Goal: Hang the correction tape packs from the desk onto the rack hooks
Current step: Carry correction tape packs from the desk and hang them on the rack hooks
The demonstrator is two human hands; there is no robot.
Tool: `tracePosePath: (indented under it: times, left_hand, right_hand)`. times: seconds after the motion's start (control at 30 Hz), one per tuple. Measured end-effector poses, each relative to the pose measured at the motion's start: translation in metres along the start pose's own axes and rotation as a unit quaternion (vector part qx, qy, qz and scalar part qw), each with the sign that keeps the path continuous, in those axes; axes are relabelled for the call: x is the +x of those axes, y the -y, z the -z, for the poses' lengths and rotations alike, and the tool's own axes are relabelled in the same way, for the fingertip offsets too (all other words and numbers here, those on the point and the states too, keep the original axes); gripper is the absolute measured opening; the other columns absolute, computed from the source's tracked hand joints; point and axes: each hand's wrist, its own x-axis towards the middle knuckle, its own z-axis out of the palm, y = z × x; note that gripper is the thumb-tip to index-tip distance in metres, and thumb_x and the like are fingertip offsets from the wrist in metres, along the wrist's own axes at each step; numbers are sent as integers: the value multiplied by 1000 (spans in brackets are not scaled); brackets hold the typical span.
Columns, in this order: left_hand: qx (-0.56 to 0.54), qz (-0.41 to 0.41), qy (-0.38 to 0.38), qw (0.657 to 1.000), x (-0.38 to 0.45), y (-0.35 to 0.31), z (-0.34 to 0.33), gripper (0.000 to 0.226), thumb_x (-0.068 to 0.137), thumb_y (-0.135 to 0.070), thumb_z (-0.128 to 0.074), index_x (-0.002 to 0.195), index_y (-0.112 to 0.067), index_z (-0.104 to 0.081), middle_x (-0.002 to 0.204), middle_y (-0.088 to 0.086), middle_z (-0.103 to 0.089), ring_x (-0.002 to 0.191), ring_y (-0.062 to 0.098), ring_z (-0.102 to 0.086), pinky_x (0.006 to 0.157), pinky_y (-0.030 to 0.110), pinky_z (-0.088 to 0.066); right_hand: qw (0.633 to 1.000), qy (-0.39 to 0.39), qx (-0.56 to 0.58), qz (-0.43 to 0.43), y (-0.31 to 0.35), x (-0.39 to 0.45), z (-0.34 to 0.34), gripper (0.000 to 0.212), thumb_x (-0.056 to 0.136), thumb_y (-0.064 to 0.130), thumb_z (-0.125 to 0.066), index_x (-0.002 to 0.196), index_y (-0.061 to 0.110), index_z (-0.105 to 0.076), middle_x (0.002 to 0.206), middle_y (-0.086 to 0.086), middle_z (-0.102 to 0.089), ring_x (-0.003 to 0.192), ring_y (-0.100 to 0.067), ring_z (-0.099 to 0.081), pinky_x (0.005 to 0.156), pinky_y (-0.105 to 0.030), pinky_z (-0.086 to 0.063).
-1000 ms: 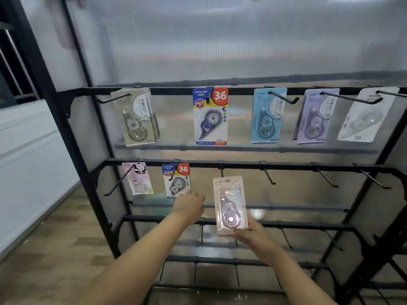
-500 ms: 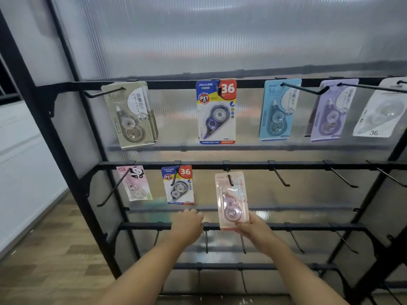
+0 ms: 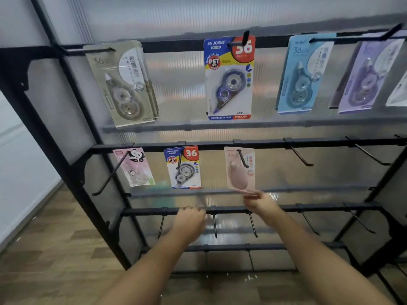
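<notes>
Black rack (image 3: 308, 142) before ribbed panel; right hand (image 3: 262, 204) pinches pink pack (image 3: 240, 170) threaded on a middle-row hook (image 3: 242, 159); left hand (image 3: 189, 221) blurred, loosely curled, holding nothing

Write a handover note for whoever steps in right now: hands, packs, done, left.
Right hand: pinches the bottom edge of the pink pack, which is already threaded on the third hook of the second bar.
Left hand: holds nothing, near the third bar; blurred.
Done: top row is hung; second row has the panda pack, the blue 36 pack and the pink one.
Left: let go of the pink pack, then fill the empty hooks to its right. The desk is out of view.
</notes>
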Motion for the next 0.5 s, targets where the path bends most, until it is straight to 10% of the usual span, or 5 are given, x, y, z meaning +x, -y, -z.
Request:
tracePosePath:
  times: [0.17,0.33,0.5]
  left_hand:
    - [6,49,50,998,-9,1,-12,37,100,-32,-40,131,-13,-46,131,10,-50,120,28,-47,92,39,-42]
    - [-29,111,56,992,-37,0,-15,39,98,-33,-41,133,-15,-43,132,8,-48,120,26,-46,95,39,-38]
    - [-31,197,102,975,-92,-4,-25,43,98,-36,-40,136,-14,-40,138,9,-43,127,28,-40,101,48,-35]
  right_hand:
    - [969,-18,-246,-20,-30,-20,-26,57,92,6,-58,143,6,-33,138,-15,-45,124,-29,-48,99,-36,-41]
    - [769,70,-620,139,-38,-36,-63,58,91,11,-53,145,13,-31,146,-9,-35,132,-25,-36,109,-36,-34]
    - [634,120,-706,292,-46,-69,-98,53,89,19,-57,138,14,-39,140,-7,-41,131,-26,-35,109,-40,-31]
